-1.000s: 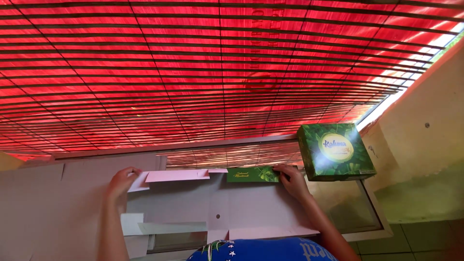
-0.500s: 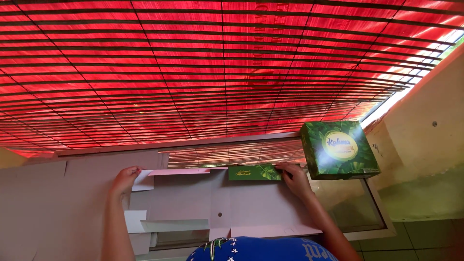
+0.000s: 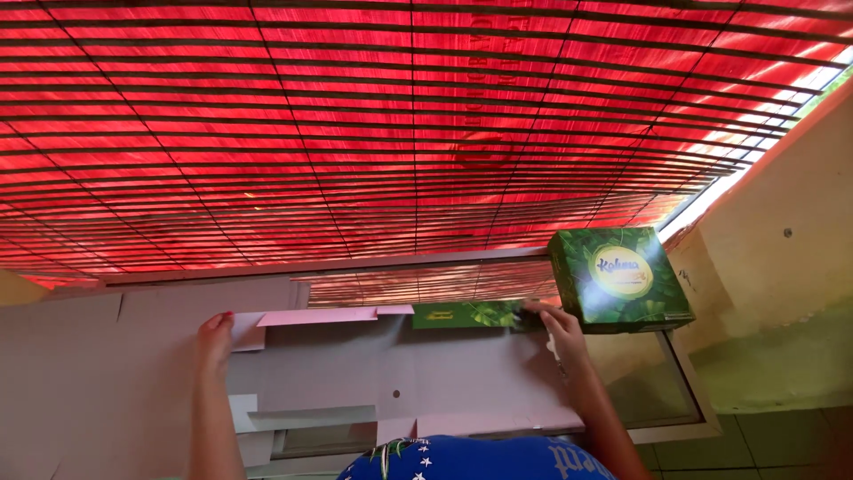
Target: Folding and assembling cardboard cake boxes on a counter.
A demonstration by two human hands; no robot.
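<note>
Two hands press a flat cardboard blank (image 3: 391, 369) on the worktop: left hand (image 3: 216, 333) pins its corner, right hand (image 3: 555, 324) pinches the green flap (image 3: 464, 314) beside a finished green box (image 3: 619, 277); folding underway, creasing seems next.

I log: red slatted blind (image 3: 400, 133) overhead; assembled green box (image 3: 619, 277) at right; yellowish wall (image 3: 782, 293); tiled floor (image 3: 782, 444).
</note>
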